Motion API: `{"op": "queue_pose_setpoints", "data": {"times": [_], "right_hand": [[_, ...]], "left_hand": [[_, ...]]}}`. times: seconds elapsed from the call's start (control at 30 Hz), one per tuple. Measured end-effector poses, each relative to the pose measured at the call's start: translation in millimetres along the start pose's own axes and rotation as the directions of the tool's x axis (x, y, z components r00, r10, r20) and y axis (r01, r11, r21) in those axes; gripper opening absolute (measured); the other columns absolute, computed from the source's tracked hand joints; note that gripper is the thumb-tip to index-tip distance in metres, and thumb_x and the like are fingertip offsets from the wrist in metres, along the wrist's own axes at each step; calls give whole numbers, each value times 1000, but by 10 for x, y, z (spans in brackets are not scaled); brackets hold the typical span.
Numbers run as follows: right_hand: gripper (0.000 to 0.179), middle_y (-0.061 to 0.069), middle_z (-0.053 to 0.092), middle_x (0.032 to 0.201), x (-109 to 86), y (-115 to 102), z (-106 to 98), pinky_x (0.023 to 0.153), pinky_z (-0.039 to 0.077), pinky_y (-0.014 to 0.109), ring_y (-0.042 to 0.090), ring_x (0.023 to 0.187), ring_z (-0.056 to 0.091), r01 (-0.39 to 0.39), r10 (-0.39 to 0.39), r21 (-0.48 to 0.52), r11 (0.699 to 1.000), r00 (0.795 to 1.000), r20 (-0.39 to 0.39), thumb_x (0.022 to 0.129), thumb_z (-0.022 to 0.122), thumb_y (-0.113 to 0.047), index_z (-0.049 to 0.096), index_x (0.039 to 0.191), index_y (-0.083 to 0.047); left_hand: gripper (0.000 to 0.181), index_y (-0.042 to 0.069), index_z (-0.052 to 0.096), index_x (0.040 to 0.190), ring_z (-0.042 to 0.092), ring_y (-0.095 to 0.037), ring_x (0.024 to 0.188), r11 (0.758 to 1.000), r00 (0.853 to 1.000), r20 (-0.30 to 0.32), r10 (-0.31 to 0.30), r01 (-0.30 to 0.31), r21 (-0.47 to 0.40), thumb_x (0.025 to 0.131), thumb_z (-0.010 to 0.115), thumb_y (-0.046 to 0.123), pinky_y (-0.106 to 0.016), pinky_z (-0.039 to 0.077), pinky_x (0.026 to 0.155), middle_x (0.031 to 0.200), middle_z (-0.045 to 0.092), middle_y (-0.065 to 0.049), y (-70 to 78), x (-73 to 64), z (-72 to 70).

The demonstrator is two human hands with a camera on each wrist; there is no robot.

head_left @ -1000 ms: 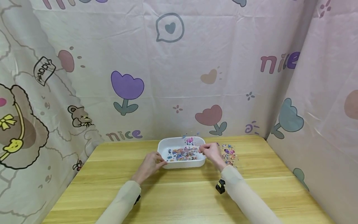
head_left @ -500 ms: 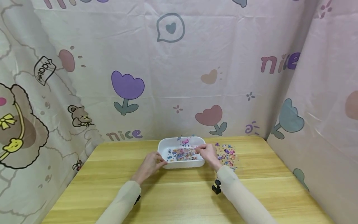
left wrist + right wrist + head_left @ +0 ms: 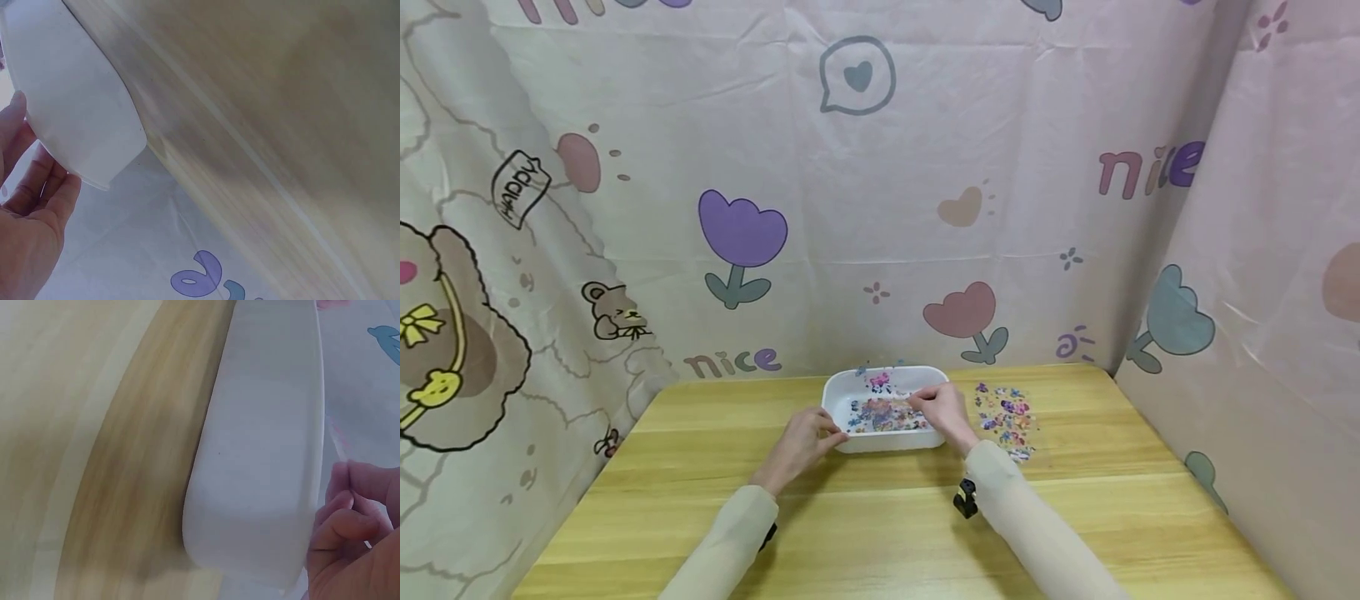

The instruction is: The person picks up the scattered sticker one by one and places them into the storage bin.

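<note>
A white tub [image 3: 891, 444] with rounded corners stands on the table, small colourful stickers [image 3: 880, 414] showing inside it. My left hand [image 3: 801, 446] grips its near left rim; in the left wrist view the thumb and fingers of that hand [image 3: 37, 194] close over the edge of the tub [image 3: 81, 106]. Over the tub's right part, my right hand [image 3: 942, 412] pinches a clear sheet with printed stickers [image 3: 880, 381], which stands up past the far rim. The right wrist view has the pinching fingers [image 3: 353, 512] beside the tub wall [image 3: 262, 456].
Another clear sheet of colourful stickers [image 3: 1011, 417] lies on the wooden table [image 3: 880, 533] right of the tub. A printed curtain [image 3: 850, 208] hangs close behind the table and along both sides.
My right hand has moved left over the tub, taking the upright sticker sheet with it. More of the sheet on the table now shows. The left hand stays at the rim.
</note>
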State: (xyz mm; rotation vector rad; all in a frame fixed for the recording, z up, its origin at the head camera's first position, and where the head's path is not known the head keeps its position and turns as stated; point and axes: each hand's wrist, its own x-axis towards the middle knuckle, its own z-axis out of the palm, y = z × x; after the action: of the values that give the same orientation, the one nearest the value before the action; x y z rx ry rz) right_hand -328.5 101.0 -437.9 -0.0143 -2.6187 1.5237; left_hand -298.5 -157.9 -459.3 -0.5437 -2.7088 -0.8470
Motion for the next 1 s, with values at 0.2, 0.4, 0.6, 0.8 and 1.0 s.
{"op": "queue_pose_setpoints", "data": {"times": [0.2,0.4,0.6,0.8,1.0], "right_hand": [[10,2,76,85,39,-3,51,66,49,26,14,76,64,25,-24,-86,996,999,21,84,76,-20,79,85,-11],[12,3,75,87,83,-17,99,64,45,24,14,77,61,3,3,-116,993,999,54,86,74,-20,79,85,-9],[13,2,74,78,82,-77,110,58,42,23,13,68,56,41,-26,-100,994,990,142,87,72,-16,79,81,-8],[9,1,73,74,80,-93,168,60,42,24,13,67,58,62,-28,-154,986,977,212,84,72,-12,78,78,-8],[14,-3,68,65,133,-91,252,62,42,30,15,63,59,60,11,-368,928,982,187,80,79,-21,74,69,-15]], "left_hand": [[7,13,78,80,57,-11,83,1000,1000,6,11,-11,-9,78,81,19,-34,53,81,88,68,1,1,27,6],[7,12,78,80,56,-12,82,1000,1000,6,25,-25,-10,78,82,18,-34,52,80,86,68,1,6,35,-3],[7,12,78,80,57,-14,83,1000,1000,5,17,-17,-20,78,82,17,-36,52,81,87,69,-1,8,34,-11],[7,12,78,80,57,-11,82,999,999,-1,37,-37,-14,78,82,17,-36,52,82,86,69,0,-10,25,3],[7,11,78,80,57,-12,82,999,999,-9,39,-39,-24,78,82,17,-36,52,83,86,69,0,-7,22,1]]}}
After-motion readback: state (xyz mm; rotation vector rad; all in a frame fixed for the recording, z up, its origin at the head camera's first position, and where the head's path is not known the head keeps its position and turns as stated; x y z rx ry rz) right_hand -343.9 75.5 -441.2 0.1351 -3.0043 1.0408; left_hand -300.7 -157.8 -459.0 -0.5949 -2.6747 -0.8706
